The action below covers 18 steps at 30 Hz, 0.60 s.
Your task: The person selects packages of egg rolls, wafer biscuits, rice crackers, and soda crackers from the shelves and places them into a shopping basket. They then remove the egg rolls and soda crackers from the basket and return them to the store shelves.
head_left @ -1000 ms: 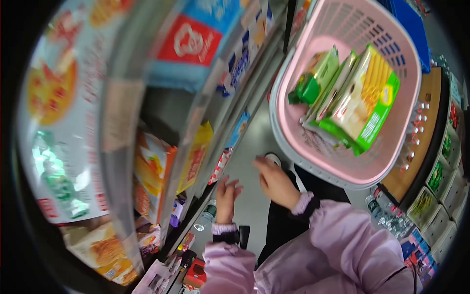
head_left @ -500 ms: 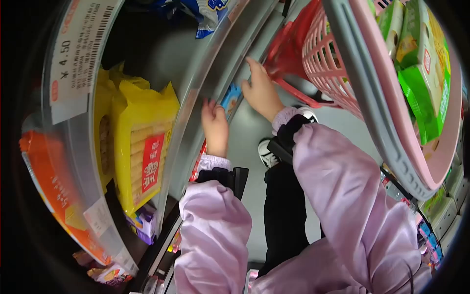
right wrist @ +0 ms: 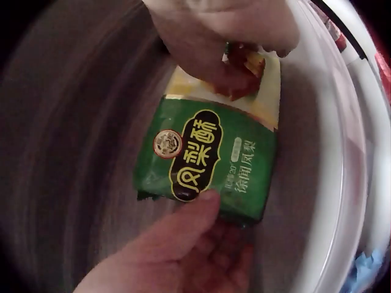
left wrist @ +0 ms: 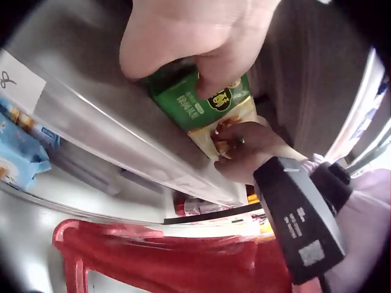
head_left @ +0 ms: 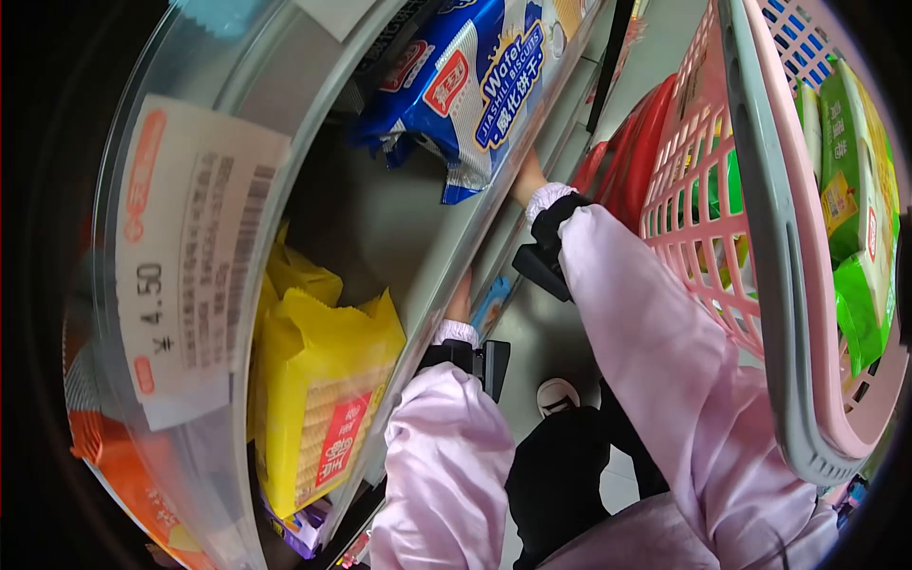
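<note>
Both hands hold a green and cream packet of pineapple cakes [right wrist: 208, 152] on a lower shelf. My left hand [left wrist: 201, 39] grips the green end, its thumb [right wrist: 204, 204] over the printed face and its fingers curled underneath. At the cream end, my right hand [right wrist: 238, 36] pinches the wrapper, which shows a picture of the cakes; this hand [left wrist: 253, 149] also appears beyond the packet in the left wrist view. In the head view the shelf edge hides the packet and most of both hands.
A pink basket [head_left: 698, 256] with green snack packs [head_left: 860, 171] stands at right, a red basket handle [head_left: 641, 147] beside it. Blue wafer biscuits [head_left: 475, 90] and a yellow biscuit pack [head_left: 328, 399] lie on the upper shelf behind a price tag [head_left: 195, 256]. Light blue packs [left wrist: 21, 152] lie lower.
Both hands, bare and reaching forward earlier, have gone in under the shelf edge and now hold the packet. The view has come closer to the shelf, and the basket shows further right.
</note>
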Each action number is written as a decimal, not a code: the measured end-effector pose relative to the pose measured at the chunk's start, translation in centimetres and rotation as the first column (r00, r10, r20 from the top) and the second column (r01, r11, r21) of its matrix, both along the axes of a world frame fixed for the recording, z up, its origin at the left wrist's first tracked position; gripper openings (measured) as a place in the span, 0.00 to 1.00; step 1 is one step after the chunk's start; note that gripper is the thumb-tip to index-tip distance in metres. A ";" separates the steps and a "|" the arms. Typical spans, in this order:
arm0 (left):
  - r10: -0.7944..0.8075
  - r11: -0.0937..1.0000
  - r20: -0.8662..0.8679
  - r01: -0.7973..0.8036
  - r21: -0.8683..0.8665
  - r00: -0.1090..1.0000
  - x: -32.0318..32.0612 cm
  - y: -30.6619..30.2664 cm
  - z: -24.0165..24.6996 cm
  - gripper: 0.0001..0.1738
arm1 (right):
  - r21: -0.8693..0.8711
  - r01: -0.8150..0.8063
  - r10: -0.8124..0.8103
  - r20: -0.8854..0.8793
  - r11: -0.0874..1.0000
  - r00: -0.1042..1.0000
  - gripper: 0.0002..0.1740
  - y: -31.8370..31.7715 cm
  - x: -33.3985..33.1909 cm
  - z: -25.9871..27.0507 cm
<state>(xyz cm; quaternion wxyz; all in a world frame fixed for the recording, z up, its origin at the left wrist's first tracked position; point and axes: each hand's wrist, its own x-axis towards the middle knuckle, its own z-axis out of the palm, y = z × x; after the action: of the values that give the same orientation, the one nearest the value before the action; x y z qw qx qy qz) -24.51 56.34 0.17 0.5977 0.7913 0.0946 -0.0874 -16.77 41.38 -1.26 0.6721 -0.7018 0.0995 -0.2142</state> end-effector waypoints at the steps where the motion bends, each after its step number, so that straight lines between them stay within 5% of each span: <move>1: -0.002 1.000 -0.012 0.001 -0.026 1.000 -0.2 -0.1 0.5 0.24 | -0.077 0.024 -0.025 -0.018 0.997 1.000 0.22 0.0 0.3 -1.0; 4: 0.026 0.998 -0.055 -0.029 -0.056 0.998 -0.3 1.0 -1.2 0.24 | -0.299 0.158 -0.160 0.020 0.941 0.987 0.20 0.3 0.4 -4.6; 6: 0.043 0.995 -0.098 -0.051 -0.080 0.994 -1.1 1.5 -2.1 0.23 | -0.194 0.252 -0.279 -0.127 0.948 0.952 0.20 1.5 -2.9 -0.6; 7: 0.049 0.994 -0.120 -0.060 -0.090 0.992 -1.8 1.7 -1.8 0.23 | -0.309 0.294 -0.345 -0.126 0.905 0.930 0.20 2.0 -4.3 0.8; 10: 0.083 0.983 -0.110 -0.100 -0.157 0.990 -5.5 1.2 3.0 0.24 | -0.409 0.113 -0.270 -0.352 0.906 0.896 0.25 2.8 -9.7 5.9; 14: 0.121 0.965 -0.140 -0.150 -0.215 0.983 -12.5 2.1 7.5 0.25 | -0.420 0.068 -0.193 -0.262 0.905 0.946 0.29 3.5 -17.6 9.5; 16: 0.081 0.958 -0.115 -0.109 -0.265 0.990 -16.5 3.0 10.7 0.25 | -0.526 -0.128 -0.142 -0.441 0.841 0.886 0.30 3.4 -22.0 14.5; 18: 0.031 0.978 -0.145 -0.060 -0.200 0.989 -20.1 3.1 16.2 0.27 | -0.361 -0.128 -0.043 -0.431 0.924 0.902 0.31 3.9 -26.9 16.7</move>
<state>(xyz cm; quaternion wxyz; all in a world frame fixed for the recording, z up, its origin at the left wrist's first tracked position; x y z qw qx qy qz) -44.60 59.44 16.40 0.6692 0.7155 0.1453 -0.1385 -43.68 45.30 15.40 0.4888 -0.8505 0.1864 -0.0542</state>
